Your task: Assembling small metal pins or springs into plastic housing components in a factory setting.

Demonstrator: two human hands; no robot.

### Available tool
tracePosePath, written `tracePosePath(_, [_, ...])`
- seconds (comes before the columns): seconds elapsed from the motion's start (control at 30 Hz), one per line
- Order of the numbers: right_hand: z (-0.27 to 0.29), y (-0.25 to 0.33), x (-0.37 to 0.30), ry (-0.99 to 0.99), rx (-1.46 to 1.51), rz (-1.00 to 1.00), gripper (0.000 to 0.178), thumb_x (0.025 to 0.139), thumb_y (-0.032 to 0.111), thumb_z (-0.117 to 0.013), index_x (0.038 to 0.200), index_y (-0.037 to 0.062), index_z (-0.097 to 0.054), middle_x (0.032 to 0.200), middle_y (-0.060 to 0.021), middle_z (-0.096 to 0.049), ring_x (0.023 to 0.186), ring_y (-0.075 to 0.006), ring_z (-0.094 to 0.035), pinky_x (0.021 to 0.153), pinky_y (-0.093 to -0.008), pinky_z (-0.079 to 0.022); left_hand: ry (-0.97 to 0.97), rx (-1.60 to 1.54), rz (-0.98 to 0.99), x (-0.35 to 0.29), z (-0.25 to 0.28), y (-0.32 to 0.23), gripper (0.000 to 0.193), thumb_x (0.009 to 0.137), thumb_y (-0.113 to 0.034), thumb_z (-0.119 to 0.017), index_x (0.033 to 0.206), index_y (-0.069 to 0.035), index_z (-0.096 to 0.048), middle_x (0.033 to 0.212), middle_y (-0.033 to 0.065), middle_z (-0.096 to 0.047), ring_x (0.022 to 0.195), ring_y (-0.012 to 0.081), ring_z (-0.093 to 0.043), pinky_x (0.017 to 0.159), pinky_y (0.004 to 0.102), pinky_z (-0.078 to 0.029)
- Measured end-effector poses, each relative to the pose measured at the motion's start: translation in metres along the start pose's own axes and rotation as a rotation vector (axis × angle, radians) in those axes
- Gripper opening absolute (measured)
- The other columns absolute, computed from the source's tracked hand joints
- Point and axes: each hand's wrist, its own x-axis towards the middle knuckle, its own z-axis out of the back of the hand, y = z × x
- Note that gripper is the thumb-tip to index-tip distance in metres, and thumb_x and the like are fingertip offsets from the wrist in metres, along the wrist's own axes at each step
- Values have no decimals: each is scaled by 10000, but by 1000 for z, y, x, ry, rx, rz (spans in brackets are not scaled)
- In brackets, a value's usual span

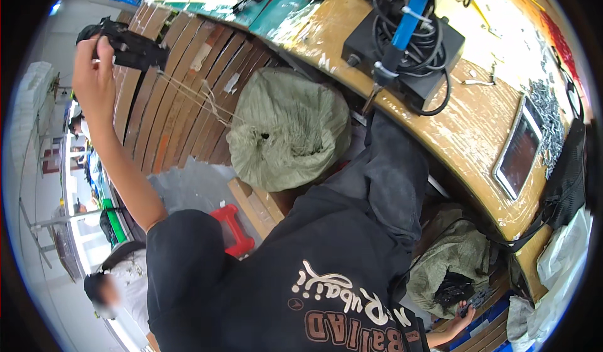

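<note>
My left hand (94, 75) is raised at the upper left, fingers closed round a bulky black plastic part (135, 50). Beyond that part, a pale string (204, 104) runs toward a bunched green woven sack (295, 126). At the lower right, my right hand (461, 322) grips a small dark plastic piece (481, 298). It is beside an open woven sack (433, 276) with black pieces inside. Exactly what kind of parts these are, I cannot make out.
Flat brown cartons (179, 100) are stacked behind the tied sack. On the worktable (465, 132) are a black box with coiled cable (408, 50), a phone (519, 148) and many small screws (545, 119). A red stool (233, 231) stands low. Another person (129, 283) sits at the left.
</note>
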Motion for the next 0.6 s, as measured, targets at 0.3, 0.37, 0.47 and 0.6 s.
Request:
tracePosePath(0.3, [-38,-10,-8,-214,53,-79,326,822,236,-546,1086,61,-469,934,-100,-561,819,-219,-568,719,-339,-454,-328,-829,276,21,-116,-70,238,885,-220,-477,822,9,-497,656,54,-509,539,120,-515,498,246,-429])
tracePosePath(0.37, [-40,-38,4,-252,33,-110,373,798,268,-577,1109,91,-470,1008,-64,-548,813,-233,-570,674,-361,-462,-163,-1076,437,18,-172,-83,243,882,-241,-480,811,-9,-499,655,50,-486,560,122,-488,496,256,-435])
tracePosePath(0.47, [-46,-80,25,-343,157,-162,342,773,294,-593,1044,106,-504,954,-77,-543,804,-231,-558,632,-368,-481,-95,-1105,612,13,-230,-93,271,870,-271,-499,772,-19,-497,644,47,-483,561,115,-490,487,254,-433])
tracePosePath(0.6, [-79,-109,20,-423,217,-226,247,755,275,-617,956,159,-533,895,-32,-551,835,-199,-537,596,-369,-504,-70,-839,545,8,-277,-95,346,857,-329,-497,769,4,-530,668,49,-522,546,123,-483,518,258,-414])
